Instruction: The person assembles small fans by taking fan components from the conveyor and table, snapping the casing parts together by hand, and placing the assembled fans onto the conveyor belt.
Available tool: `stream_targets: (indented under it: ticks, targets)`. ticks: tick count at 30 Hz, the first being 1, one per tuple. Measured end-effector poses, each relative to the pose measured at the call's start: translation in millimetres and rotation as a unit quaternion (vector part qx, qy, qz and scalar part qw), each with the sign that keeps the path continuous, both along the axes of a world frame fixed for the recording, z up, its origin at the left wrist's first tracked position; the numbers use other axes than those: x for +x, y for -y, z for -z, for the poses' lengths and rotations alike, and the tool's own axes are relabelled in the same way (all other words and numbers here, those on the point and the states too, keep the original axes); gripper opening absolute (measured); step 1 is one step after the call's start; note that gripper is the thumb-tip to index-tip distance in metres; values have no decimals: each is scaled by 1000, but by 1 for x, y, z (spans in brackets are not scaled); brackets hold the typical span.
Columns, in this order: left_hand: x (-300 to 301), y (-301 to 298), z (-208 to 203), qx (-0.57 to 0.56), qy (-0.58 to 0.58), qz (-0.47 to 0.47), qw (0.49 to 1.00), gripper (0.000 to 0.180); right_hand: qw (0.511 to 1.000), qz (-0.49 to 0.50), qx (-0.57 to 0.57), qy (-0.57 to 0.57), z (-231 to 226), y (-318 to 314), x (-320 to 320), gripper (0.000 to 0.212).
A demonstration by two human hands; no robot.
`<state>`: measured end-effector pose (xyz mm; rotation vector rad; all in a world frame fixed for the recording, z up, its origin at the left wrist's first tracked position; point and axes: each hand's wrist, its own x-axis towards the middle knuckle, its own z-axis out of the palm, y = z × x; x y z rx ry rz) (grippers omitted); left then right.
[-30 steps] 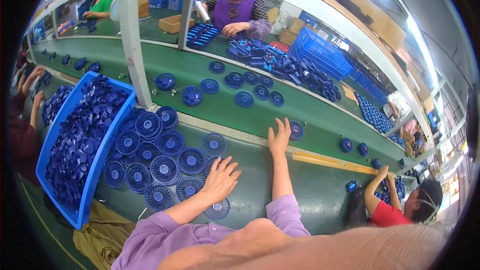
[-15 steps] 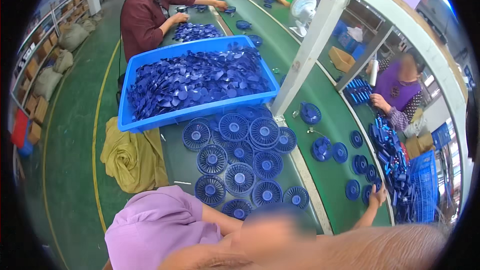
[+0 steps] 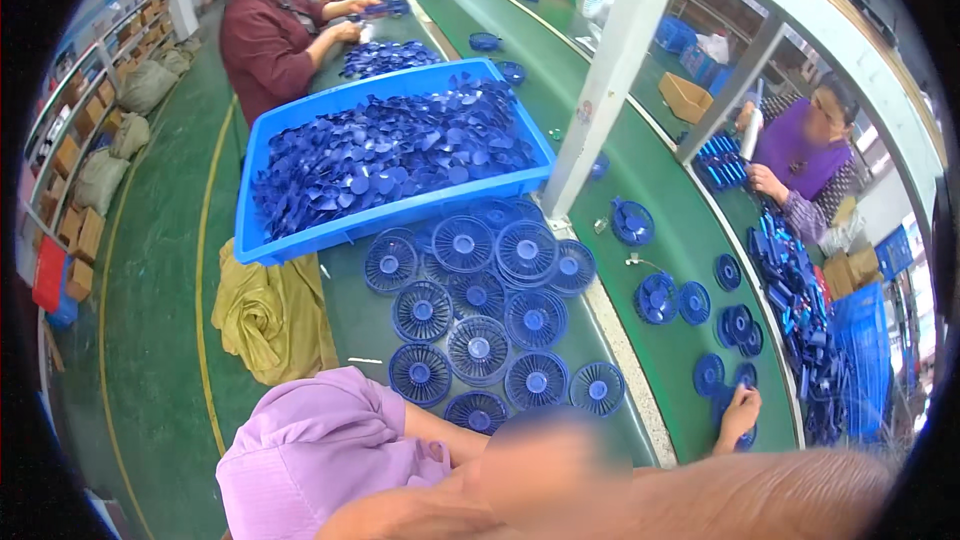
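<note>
My right hand point(image 3: 740, 414) reaches over the green conveyor belt at the right, fingers bent and closed on the edge of a blue round plastic part point(image 3: 721, 402). Just beyond the fingertips lies another blue round part point(image 3: 745, 374), and one more point(image 3: 709, 375) is to their left. My left forearm point(image 3: 445, 434), in a lilac sleeve, crosses the lower middle; its hand is hidden behind a blurred patch. In front of that arm, ribbed blue round fan grilles point(image 3: 479, 351) lie in rows and partly stacked on the bench.
A blue tray point(image 3: 400, 215) heaped with blue plastic blades stands past the grilles. A white post point(image 3: 610, 80) rises beside the belt. An olive cloth point(image 3: 270, 320) hangs at the bench's left edge. Co-workers sit ahead and across; a blue crate point(image 3: 865, 360) is far right.
My right hand has drawn back toward me and slightly left, bringing a blue round part with it. The view has shifted slightly. A co-worker ahead has drawn an arm back from the belt.
</note>
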<state>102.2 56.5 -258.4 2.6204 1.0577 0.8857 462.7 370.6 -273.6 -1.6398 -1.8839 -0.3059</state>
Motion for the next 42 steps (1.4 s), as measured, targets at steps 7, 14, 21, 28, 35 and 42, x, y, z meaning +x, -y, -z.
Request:
stream_targets:
  ticks: [7,14,21,28,35,42]
  targets:
    - [-20,4,-34,-13,-45,-14,999,32,964,-129,-189,-137,-59,131,-89,25]
    - [-23,-2,-36,-16,-43,-1,999,33,915,-252,-272,-162,-88,160,-122,24]
    - [-17,-2,-35,-34,-51,0,998,32,991,-122,-50,16,-92,-12,-129,53]
    - [-13,4,5,-27,-131,-7,991,41,966,57,-239,86,-76,-105,-174,78]
    - [-16,4,-16,-35,-95,-18,995,34,982,70,-165,66,-50,-71,-152,36]
    - [-23,1,-36,-18,-67,-11,998,29,966,-32,-249,65,-62,49,-126,33]
